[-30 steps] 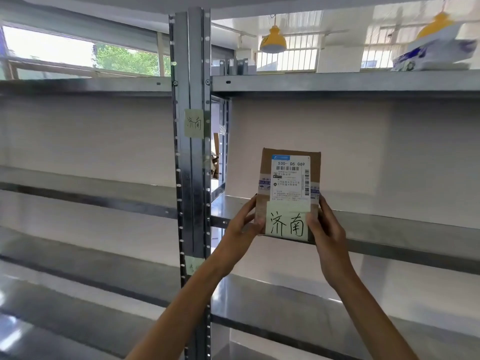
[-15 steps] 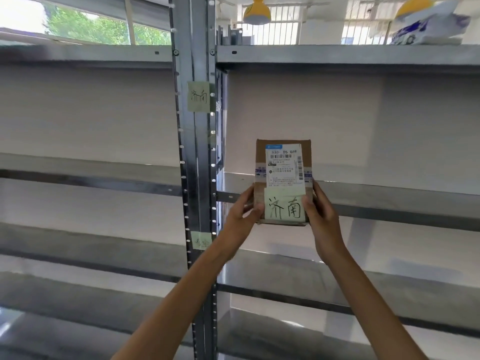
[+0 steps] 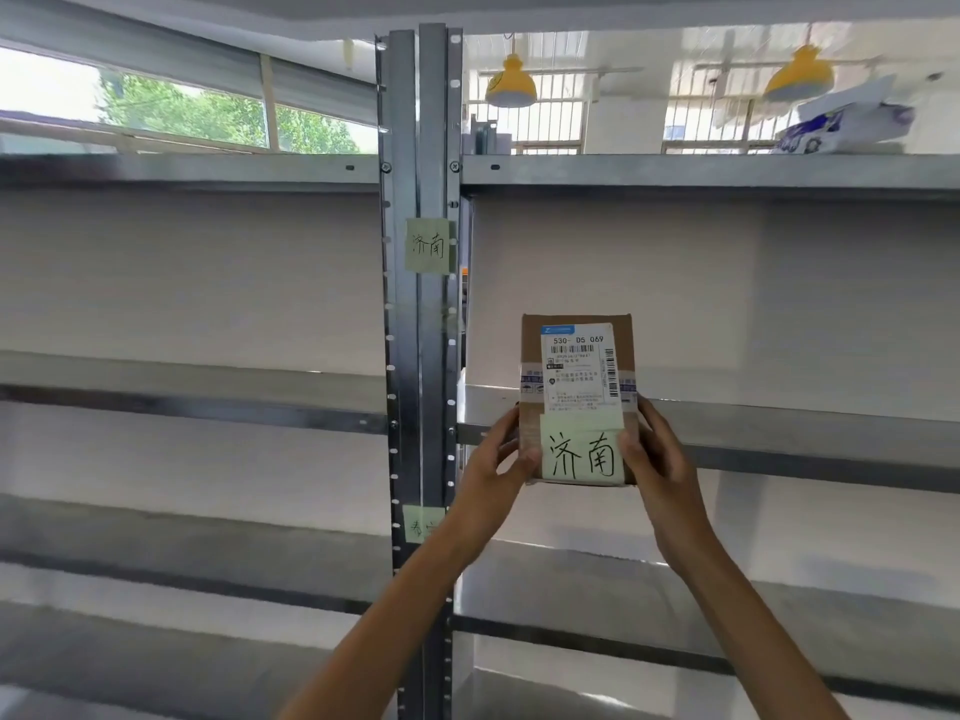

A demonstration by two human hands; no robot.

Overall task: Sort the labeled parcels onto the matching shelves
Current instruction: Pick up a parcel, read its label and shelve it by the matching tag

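Observation:
I hold a small brown cardboard parcel (image 3: 576, 366) upright in front of the metal shelf (image 3: 779, 423) right of the upright post. It carries a white shipping label and a green sticky note with two handwritten characters. My left hand (image 3: 493, 465) grips its lower left edge, my right hand (image 3: 654, 459) its lower right edge. A green note (image 3: 427, 245) with the same two characters sticks on the post (image 3: 415, 356) above that shelf level. The parcel's bottom edge hangs just in front of the shelf's front lip.
A second green note (image 3: 422, 523) sits lower on the post, partly hidden by my left arm. A white and blue package (image 3: 852, 122) lies on the top shelf (image 3: 675, 171) at the right. More bare metal shelves run left and below.
The view has tilted up and down while both hands kept the parcel upright at the shelf edge. The grip has not changed.

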